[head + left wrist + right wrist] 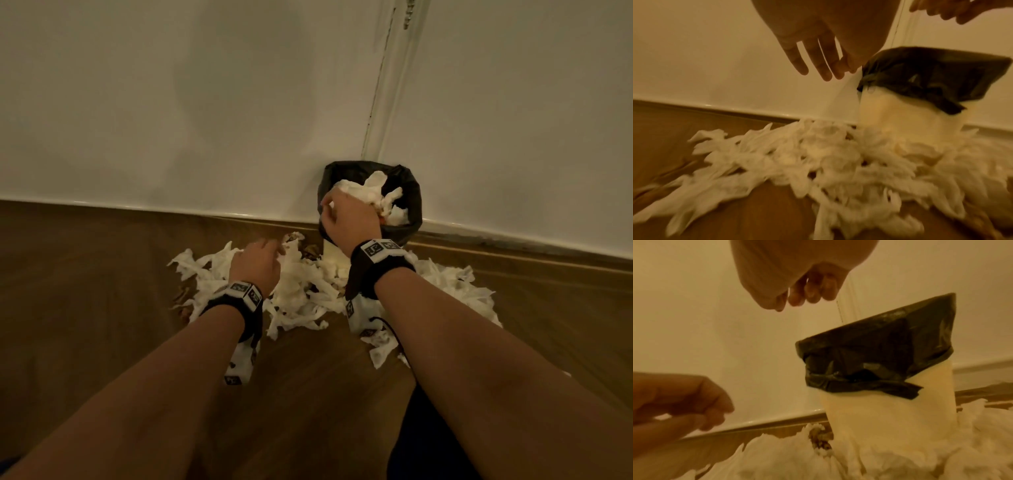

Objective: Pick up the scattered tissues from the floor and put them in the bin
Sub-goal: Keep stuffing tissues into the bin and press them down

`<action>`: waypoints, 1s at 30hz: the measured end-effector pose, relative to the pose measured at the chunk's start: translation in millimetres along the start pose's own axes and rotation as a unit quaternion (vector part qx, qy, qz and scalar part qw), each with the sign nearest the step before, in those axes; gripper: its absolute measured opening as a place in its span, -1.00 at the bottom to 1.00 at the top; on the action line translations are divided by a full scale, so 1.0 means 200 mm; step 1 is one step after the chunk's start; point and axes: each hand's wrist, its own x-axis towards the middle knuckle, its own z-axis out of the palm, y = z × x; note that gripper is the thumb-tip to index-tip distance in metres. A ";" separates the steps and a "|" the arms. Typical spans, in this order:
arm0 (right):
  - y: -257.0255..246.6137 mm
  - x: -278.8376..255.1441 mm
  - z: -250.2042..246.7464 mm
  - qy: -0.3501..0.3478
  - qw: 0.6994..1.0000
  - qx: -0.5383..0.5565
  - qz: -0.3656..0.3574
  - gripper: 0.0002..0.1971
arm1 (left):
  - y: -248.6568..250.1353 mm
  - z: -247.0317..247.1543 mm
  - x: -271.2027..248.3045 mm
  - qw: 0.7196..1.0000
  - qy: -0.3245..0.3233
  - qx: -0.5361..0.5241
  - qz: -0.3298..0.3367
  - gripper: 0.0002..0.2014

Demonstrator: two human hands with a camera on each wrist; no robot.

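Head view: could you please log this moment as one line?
left hand open over floor tissues | right hand at bin rim, fingers curled | bin holds tissues

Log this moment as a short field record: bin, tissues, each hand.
bin: white bin with black plastic liner, standing against the white wall
tissues in bin: crumpled white tissues heaped at the top
tissues on floor: big pile of torn white tissues around the bin's base on the brown wooden floor
left hand: fingers straight, above the pile, holding nothing
right hand: fingers curled, over the bin's rim; grip unclear
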 end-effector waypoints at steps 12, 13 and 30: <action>0.05 -0.17 0.38 -0.407 0.895 0.008 0.183 -0.75 | -0.05 0.35 -0.18 0.966 -0.249 0.059 0.023 -0.84; 0.08 -0.19 0.43 -0.440 0.880 -0.014 0.178 -0.73 | -0.05 0.38 -0.18 0.964 -0.255 0.063 0.025 -0.86; 0.15 -0.30 0.75 -0.492 0.852 -0.098 0.149 -0.55 | -0.13 0.49 -0.11 0.974 -0.122 -0.140 -0.133 -0.74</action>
